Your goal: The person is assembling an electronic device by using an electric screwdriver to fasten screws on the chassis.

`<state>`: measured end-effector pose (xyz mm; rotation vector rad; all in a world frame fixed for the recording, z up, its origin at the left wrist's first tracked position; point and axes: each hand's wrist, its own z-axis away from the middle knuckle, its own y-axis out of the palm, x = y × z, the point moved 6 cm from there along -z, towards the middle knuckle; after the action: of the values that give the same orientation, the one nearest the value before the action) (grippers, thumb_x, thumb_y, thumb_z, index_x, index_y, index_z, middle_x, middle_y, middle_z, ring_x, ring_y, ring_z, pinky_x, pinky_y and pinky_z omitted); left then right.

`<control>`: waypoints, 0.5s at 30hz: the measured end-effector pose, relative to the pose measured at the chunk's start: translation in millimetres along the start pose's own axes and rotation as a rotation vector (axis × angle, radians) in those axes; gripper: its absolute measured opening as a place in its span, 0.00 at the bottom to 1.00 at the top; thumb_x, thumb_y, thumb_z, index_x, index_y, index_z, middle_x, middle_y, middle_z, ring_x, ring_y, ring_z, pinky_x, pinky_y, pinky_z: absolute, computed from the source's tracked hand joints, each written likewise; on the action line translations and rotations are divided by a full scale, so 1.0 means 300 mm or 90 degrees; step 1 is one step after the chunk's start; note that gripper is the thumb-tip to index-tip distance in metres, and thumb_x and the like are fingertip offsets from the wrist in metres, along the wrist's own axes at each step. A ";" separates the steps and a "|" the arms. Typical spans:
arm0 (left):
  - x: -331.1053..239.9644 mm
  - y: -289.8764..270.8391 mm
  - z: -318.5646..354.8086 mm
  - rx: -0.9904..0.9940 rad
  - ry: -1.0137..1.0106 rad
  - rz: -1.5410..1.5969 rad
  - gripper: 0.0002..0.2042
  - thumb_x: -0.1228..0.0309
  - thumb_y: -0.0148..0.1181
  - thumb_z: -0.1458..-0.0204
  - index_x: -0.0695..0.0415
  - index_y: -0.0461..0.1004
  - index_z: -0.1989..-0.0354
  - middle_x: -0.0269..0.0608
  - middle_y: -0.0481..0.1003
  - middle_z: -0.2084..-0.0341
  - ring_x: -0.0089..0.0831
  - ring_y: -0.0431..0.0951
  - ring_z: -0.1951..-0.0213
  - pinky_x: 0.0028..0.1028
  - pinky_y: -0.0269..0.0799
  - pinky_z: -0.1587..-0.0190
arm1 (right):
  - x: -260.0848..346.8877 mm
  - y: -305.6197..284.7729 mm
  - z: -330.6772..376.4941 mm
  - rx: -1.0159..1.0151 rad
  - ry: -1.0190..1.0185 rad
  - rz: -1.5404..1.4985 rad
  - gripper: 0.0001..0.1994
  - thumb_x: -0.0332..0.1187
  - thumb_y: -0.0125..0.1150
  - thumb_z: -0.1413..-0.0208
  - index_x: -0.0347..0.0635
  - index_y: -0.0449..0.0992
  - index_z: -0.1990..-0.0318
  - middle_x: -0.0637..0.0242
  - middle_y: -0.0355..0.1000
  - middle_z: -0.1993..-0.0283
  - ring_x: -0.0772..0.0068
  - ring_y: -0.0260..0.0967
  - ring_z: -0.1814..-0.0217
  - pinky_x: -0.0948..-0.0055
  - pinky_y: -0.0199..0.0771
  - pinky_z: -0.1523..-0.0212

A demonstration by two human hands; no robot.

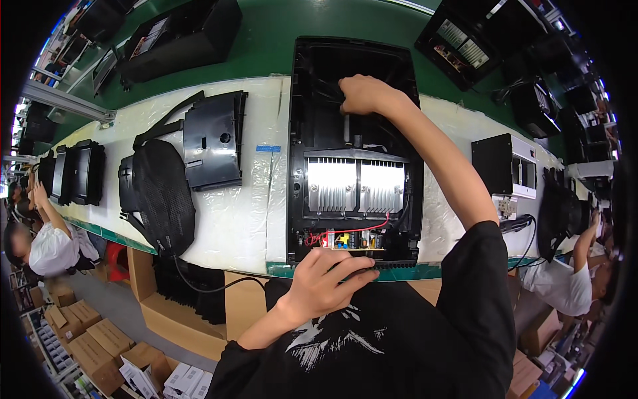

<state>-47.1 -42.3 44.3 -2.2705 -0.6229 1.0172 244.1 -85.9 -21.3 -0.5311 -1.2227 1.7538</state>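
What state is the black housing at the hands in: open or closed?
Open: inside the black housing, silver heat sinks, a red wire and electronic components show uncovered.

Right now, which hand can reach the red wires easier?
Probably the left hand: it's at the near edge of the case, by the red wires. The right hand is at the far end, beyond the silver fins.

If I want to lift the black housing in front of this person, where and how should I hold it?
Probably by both long side rims of the black housing, level with the silver heat sinks, coming from left and right. The rims look raised and run its length; the heat sinks likely weigh most, while the circuit parts lie exposed.
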 end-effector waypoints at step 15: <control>0.013 0.003 -0.004 -0.015 -0.001 -0.013 0.12 0.74 0.57 0.71 0.44 0.78 0.74 0.16 0.73 0.69 0.21 0.67 0.72 0.21 0.60 0.70 | -0.071 -0.045 0.078 -0.102 -0.001 -0.243 0.15 0.33 0.53 0.64 0.33 0.77 0.68 0.50 0.74 0.72 0.54 0.73 0.66 0.67 0.72 0.62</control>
<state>-43.6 -41.0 42.3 -2.2790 -0.6614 1.0063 242.8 -114.7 -2.5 -0.3583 -1.3721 1.3440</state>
